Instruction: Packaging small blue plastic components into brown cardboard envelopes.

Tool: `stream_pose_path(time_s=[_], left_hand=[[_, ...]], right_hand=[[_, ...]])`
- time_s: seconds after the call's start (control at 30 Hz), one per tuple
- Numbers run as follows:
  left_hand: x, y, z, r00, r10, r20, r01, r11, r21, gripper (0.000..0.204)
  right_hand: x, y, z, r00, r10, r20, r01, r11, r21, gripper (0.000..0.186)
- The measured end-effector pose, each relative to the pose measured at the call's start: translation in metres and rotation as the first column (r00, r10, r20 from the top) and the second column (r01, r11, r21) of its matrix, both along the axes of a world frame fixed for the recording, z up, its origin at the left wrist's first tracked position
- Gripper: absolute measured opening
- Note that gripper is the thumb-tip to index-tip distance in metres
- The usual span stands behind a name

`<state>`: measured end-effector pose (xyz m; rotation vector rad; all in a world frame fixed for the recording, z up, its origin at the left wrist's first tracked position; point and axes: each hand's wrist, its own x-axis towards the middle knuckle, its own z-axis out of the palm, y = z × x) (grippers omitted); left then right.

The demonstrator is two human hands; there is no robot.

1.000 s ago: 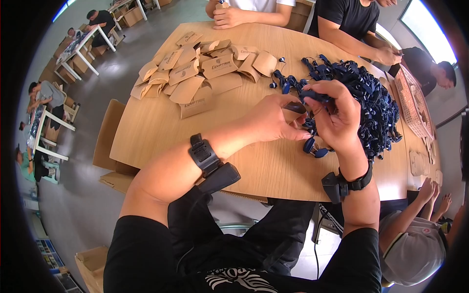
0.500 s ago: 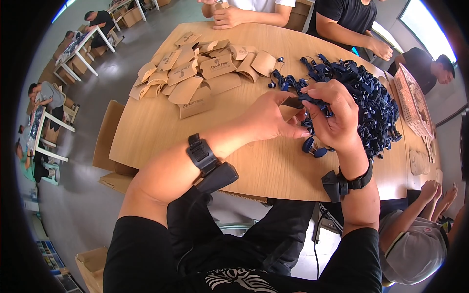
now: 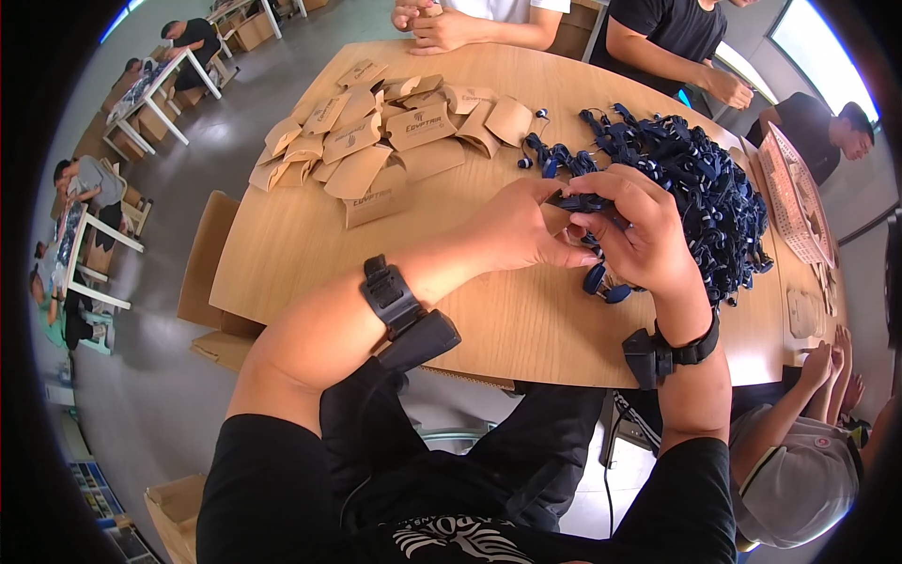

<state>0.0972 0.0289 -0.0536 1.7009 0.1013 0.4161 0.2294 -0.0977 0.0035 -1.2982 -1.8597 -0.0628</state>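
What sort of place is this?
Probably a packing workshop: a heap of dark blue earphones and a pile of brown cardboard boxes share one table, with people at white tables beyond.

Sm. brn cardboard box, mostly hidden in L hand, open end twd R hand; dk blue earphone bundle, compact, pinched at that opening, poss. partly in, fingers block view.

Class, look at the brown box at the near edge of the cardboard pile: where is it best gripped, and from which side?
Probably by a pinch on the near edge of the brown box, coming from the person's side. That long edge is uncovered, while another box overlaps its far part, so a grip there would likely disturb the pile.
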Motion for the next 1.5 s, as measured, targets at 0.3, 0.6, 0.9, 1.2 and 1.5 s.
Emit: stream_pose_path(time_s=[0.3, 0.6, 0.9, 1.2, 1.5], left_hand=[[-0.002, 0.004, 0.000, 0.996, -0.092, -0.014, 0.090, 0.994, -0.064, 0.047], [-0.002, 0.006, 0.002, 0.991, -0.134, -0.016, 0.133, 0.990, -0.057, 0.047], [-0.002, 0.007, 0.002, 0.990, -0.131, -0.045, 0.131, 0.991, -0.008, 0.046], [-0.001, 0.009, 0.000, 0.988, -0.153, -0.005, 0.154, 0.988, 0.032, 0.051], [-0.002, 0.009, -0.003, 0.988, -0.151, -0.036, 0.151, 0.988, 0.020, 0.051]], right_hand=[[0.001, 0.005, 0.002, 0.997, -0.064, 0.032, 0.063, 0.997, 0.042, 0.026], [-0.004, 0.002, -0.006, 0.907, -0.175, -0.383, 0.135, 0.982, -0.128, 0.018], [-0.003, 0.001, 0.001, 0.996, -0.045, -0.079, 0.044, 0.999, -0.008, 0.021], [-0.012, 0.003, -0.011, 0.845, -0.230, -0.483, 0.170, 0.971, -0.166, 0.014], [-0.012, 0.002, -0.005, 0.963, -0.208, -0.173, 0.197, 0.977, -0.079, 0.012]])
